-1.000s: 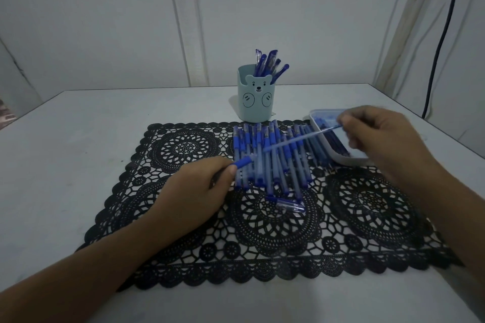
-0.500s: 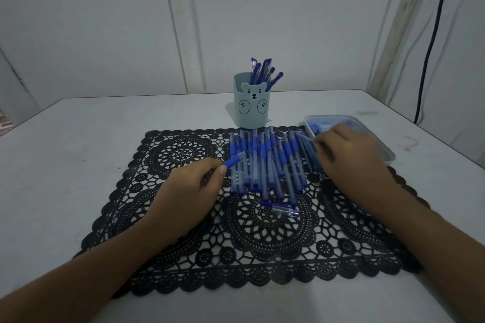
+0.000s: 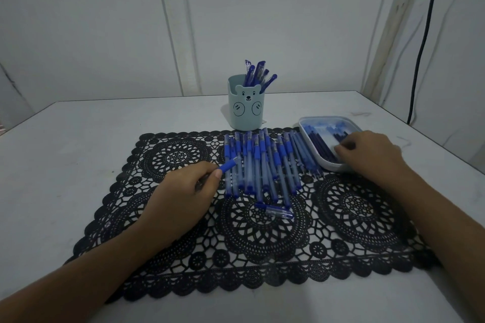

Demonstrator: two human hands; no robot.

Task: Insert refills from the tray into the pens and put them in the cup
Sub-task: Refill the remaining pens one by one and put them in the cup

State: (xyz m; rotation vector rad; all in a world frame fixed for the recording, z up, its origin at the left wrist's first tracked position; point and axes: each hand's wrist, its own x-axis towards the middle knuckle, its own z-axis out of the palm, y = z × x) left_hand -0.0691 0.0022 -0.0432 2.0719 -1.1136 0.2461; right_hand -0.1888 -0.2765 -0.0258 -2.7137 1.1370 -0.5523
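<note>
My left hand (image 3: 181,194) rests on the black lace mat (image 3: 262,246) and grips a pen barrel (image 3: 227,165), whose blue grip end sticks out to the right. Beside it, several blue pens (image 3: 262,165) lie in a row on the mat. My right hand (image 3: 370,156) reaches over the near corner of the white tray (image 3: 328,119), fingertips down among the dark refills (image 3: 319,140); whether they pinch one is hidden. Behind the pens stands the pale blue bear cup (image 3: 246,113), with several pens (image 3: 258,73) upright in it.
A short clear-and-blue pen piece (image 3: 279,211) lies alone on the mat in front of the row. The white table (image 3: 78,144) ends at a wall behind the cup. A black cable (image 3: 420,47) hangs at the far right.
My right hand held a refill over the pens, dropped to the right end of the row, and now is back at the tray without it. My left hand barely moved.
</note>
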